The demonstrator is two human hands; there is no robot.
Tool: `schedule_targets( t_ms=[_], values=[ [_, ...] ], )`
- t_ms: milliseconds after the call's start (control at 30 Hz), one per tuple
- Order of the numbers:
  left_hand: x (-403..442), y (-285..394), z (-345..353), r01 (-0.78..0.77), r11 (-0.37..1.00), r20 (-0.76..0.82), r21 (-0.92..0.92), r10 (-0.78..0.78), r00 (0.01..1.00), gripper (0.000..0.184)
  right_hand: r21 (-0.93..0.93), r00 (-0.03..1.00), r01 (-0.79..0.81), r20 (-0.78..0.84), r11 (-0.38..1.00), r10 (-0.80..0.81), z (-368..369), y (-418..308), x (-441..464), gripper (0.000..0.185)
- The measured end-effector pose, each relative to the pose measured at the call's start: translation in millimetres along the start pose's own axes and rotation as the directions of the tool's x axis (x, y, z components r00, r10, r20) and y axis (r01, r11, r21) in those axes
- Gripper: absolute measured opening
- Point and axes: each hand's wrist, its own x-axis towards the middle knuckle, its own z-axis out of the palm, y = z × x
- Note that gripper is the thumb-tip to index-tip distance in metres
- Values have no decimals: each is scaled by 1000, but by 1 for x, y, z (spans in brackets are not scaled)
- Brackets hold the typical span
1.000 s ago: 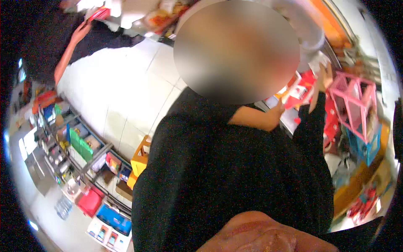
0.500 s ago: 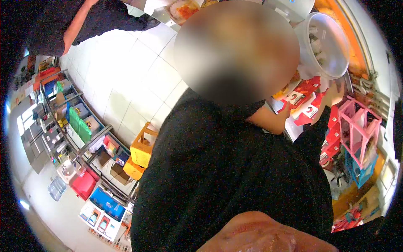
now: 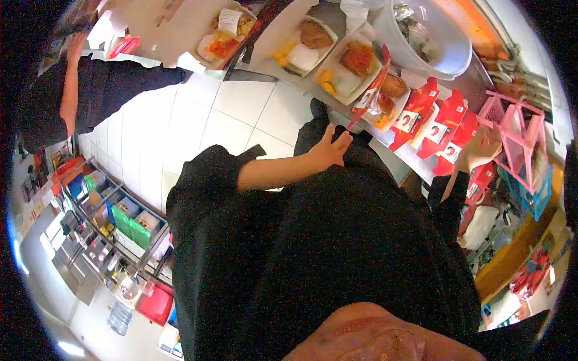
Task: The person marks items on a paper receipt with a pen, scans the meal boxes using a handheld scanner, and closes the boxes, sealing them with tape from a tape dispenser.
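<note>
We've got our left hand (image 3: 330, 149) with fingers spread near a red carton (image 3: 372, 90), right hand (image 3: 483, 147) by the pink basket (image 3: 516, 141), can't tell if it's gripping.

At least four food boxes (image 3: 274, 39), one tub (image 3: 460, 53), one jug (image 3: 120, 319).

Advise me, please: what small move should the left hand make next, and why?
Perhaps the left hand should take a light grip on the lower end of the raised red flap: it is open and close by, though I cannot tell if it touches, and the food beside the flap is uncovered.
</note>
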Motion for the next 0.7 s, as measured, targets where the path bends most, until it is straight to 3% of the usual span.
schedule_targets(
  t_ms=[33, 67, 100, 167, 200, 267, 300, 333, 400, 467, 500, 567, 600, 633, 700],
  values=[
    [-2, -1, 0, 78, 992, -211, 100, -55, 976, 40, 2, 1000, -2, -11, 1000, 2, -3, 0, 0, 29],
    [-3, 3, -2, 67, 995, -132, 80, -56, 990, 44, 6, 1000, 16, 24, 1000, -16, -5, 2, 0, 28],
    [-1, 5, 1, 60, 995, -135, 79, -49, 990, 44, 11, 998, 33, 59, 999, -34, -8, 2, 0, 27],
    [6, 8, 8, 91, 974, -168, 209, -56, 984, 70, 91, 999, 38, 16, 995, -39, -3, 0, -1, 24],
    [12, 10, 9, 90, 974, -168, 207, -55, 984, 70, 175, 1000, -18, -1, 984, 18, 3, -10, -2, 21],
    [29, 16, 9, 151, 988, -343, 14, -137, 929, 69, 247, 995, -67, 88, 967, 47, 4, -24, -9, 23],
    [38, 18, 7, 156, 988, -340, 15, -142, 930, 69, 319, 982, -119, 178, 940, 64, 7, -34, -12, 26],
    [48, 20, 3, 111, 990, -428, -86, -137, 893, 65, 205, 972, 52, 214, 977, -96, 6, -64, -10, 15],
    [63, 19, -17, 69, 983, -510, -172, -149, 847, 62, 188, 793, -184, 609, 965, 33, 5, -46, -28, 8],
    [73, 17, -55, 30, 978, -393, -205, -111, 913, 55, 122, 461, -231, 887, 965, -2, -3, -44, -52, 5],
    [75, 20, -60, 53, 980, -390, -192, -126, 912, 55, 328, 294, -282, 924, 901, -245, -7, -63, -51, 7],
    [76, 26, -72, 170, 909, -167, -381, -248, 954, 45, 96, -110, -250, 986, 963, -127, -24, -83, -55, 26],
    [75, 31, -75, 235, 854, -216, -464, -366, 905, 40, 91, -169, -358, 972, 929, -161, -32, -91, -54, 39],
    [74, 36, -80, 267, 855, -219, -445, -393, 893, 40, 113, -174, -254, 972, 961, -160, -35, -87, -59, 42],
    [75, 43, -86, 329, 779, -127, -533, -458, 880, 33, 228, -71, -248, 965, 941, -252, -33, -82, -71, 33]
  ],
)
